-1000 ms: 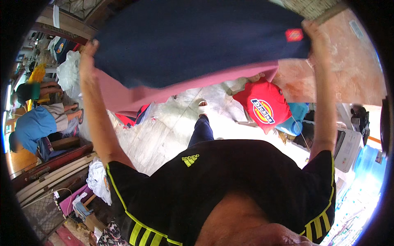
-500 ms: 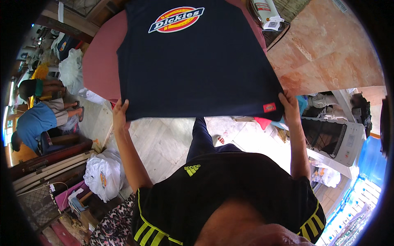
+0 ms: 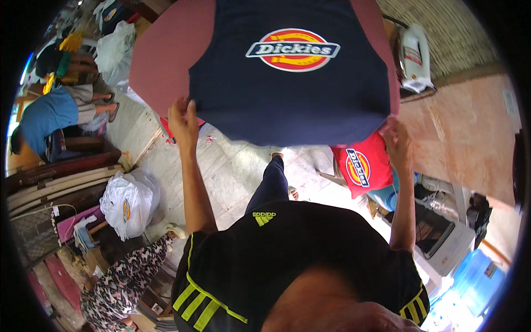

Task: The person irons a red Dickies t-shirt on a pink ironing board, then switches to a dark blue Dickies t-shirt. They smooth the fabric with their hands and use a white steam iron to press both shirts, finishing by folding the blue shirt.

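Observation:
A navy sleeveless shirt [image 3: 287,94] with a red and yellow oval badge lies spread over a rounded pink board [image 3: 160,61]. My left hand [image 3: 182,120] grips the shirt's lower left corner at the hem. At the lower right corner, my right hand [image 3: 396,143] holds the hem beside the board's edge. Both arms reach up from my black top with yellow stripes. My leg and foot show below the board on the pale floor.
A red shirt [image 3: 359,166] with a similar badge hangs just below my right hand. A white jug [image 3: 415,55] stands at the upper right, a white bag [image 3: 130,202] at the left. Other people [image 3: 50,113] sit nearby. A blue container [image 3: 470,271] and white appliance [image 3: 442,238] are at right.
Both hands brought the navy shirt down from overhead and spread it badge-up over the pink board, and they have come closer to my body.

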A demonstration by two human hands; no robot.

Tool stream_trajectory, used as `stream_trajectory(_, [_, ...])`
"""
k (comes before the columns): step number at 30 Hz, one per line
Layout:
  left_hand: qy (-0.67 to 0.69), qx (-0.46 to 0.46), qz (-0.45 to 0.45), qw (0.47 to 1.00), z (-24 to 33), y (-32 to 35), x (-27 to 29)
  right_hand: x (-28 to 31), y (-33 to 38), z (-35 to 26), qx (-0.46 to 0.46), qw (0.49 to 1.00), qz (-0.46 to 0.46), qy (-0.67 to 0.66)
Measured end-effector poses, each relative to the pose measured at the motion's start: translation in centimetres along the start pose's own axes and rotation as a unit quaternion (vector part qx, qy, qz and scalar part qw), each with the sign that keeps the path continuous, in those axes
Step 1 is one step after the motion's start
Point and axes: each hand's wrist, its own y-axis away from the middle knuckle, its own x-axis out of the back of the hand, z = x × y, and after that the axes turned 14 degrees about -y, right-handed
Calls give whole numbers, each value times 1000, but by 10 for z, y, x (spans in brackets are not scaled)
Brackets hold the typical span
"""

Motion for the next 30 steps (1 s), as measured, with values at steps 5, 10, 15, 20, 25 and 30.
stream_trajectory(5, [-182, -33, -58, 981, 37, -88, -30, -41, -144, 10, 99, 983, 65, 141])
stream_trajectory(10, [-31, 60, -166, 984, 31, -118, -28, -47, -192, 32, -34, 983, -17, 180])
stream_trajectory(15, [-130, 56, -269, 953, 35, -140, -21, -24, -224, 23, -110, 984, -132, 54])
stream_trajectory(20, [-122, -100, -165, 974, 88, -216, -86, -44, -325, 21, 34, 989, -50, 135])
stream_trajectory(25, [-182, -50, -55, 980, 90, -279, -171, -101, -432, 36, 223, 974, 39, 34])
stream_trajectory(30, [-230, -36, -33, 972, 90, -306, -218, -123, -470, 67, 200, 977, -75, 6])
